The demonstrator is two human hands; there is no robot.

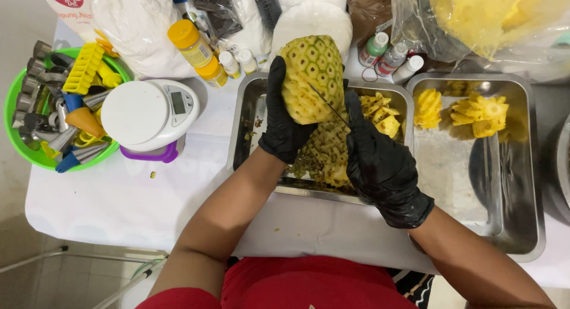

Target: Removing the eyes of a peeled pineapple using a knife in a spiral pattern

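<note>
Pineapple: a peeled pineapple (313, 77) stands over the left steel tray (244, 122), held above a heap of cut peel (325, 157).
Left hand: the black-gloved left hand (284, 122) cups the fruit's left flank from below and beside, fingers wrapped firmly against it.
Right hand: the black-gloved right hand (383, 163) sits just to the fruit's lower right, closed around the handle of a thin knife (328, 104) (the handle itself is hidden in the glove).
Blade: it lies slantwise across the fruit's lower right side, tip toward the upper left, touching the flesh.
Axis: the pineapple's long axis runs away from the person, slightly tilted, its far end toward the back of the table.
Second tray: pineapple chunks (478, 113) lie in the right steel tray (522, 166), well apart from both hands.
Packages: a yellow bottle with an orange cap (196, 51) lies just behind the left tray; small white bottles (392, 58) with green and white caps stand between the trays' far edges; white sacks (139, 27) fill the back left.
Left side: a round white kitchen scale (148, 113) sits beside a green bowl (18, 137) of metal cutters.
</note>
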